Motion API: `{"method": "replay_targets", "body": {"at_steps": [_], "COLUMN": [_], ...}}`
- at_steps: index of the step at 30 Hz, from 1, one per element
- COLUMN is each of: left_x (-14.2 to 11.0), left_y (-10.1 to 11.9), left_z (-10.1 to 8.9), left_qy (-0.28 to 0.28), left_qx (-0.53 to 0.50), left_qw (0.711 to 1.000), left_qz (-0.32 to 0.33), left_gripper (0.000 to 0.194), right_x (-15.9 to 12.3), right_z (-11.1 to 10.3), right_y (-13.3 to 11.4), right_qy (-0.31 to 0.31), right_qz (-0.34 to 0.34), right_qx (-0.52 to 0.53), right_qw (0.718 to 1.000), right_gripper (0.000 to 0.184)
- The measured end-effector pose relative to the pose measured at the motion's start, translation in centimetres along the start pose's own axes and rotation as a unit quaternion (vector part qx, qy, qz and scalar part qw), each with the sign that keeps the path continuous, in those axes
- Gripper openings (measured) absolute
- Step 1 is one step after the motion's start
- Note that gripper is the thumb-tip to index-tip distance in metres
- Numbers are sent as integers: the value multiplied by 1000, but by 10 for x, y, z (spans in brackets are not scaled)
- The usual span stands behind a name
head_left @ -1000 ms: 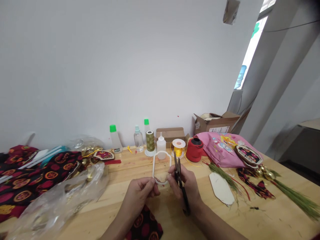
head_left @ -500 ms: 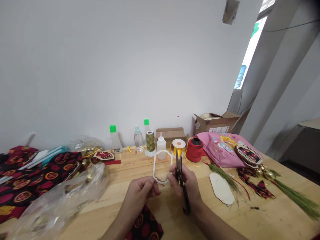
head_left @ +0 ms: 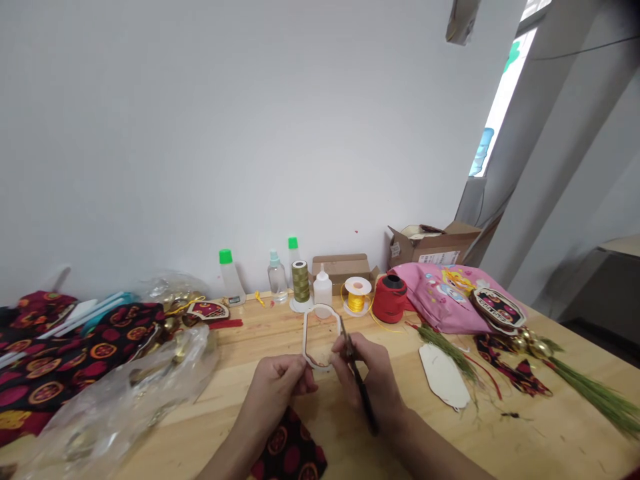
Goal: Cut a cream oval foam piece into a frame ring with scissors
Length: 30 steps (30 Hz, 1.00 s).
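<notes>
By the closed fingers of the left hand (head_left: 280,377), one pale frame (head_left: 305,340) is being pinched at its lower left, above the surface (head_left: 235,347). By the curled fingers of the right hand (head_left: 375,377), one pair of scissors (head_left: 361,387) is being held beside the frame's lower right; whether the frame is being gripped there too cannot be told. Beyond, three spools (head_left: 301,283), two green-capped bottles (head_left: 231,280) and one white squeeze bottle (head_left: 323,288) are being supported.

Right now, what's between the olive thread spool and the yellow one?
Head view: a white nozzle bottle stands between the olive spool and the yellow spool, with a cardboard box showing behind it.
</notes>
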<state>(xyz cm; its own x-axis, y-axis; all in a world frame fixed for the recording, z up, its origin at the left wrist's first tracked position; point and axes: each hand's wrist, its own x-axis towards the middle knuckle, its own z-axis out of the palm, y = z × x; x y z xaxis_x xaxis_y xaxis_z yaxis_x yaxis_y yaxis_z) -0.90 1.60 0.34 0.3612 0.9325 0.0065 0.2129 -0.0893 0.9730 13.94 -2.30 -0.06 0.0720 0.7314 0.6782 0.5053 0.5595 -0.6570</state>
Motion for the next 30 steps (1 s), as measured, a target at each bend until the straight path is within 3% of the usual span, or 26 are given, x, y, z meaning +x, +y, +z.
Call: {"method": "replay_targets", "body": {"at_steps": [5,19,26,30], "left_x": [0,0,-3,-2], "left_y": [4,2,7,9], "left_z": [1,0,2,2], "left_qy": [-36,-20,-71,-54], "left_qx": [-21,-37,-29,-5], "left_qw": [999,998,997,998], "left_qz": [11,-38,-16,7], "left_gripper": [33,32,32,28], "right_x": [2,0,2,2], "right_z": [0,1,-1,-1], "right_y": [3,2,1,4], "right_qy": [21,-5,25,26], "right_qz": [61,36,61,46], "right_qx": [3,13,27,0], "right_qw": [998,999,997,999], "right_gripper": [2,5,5,6]}}
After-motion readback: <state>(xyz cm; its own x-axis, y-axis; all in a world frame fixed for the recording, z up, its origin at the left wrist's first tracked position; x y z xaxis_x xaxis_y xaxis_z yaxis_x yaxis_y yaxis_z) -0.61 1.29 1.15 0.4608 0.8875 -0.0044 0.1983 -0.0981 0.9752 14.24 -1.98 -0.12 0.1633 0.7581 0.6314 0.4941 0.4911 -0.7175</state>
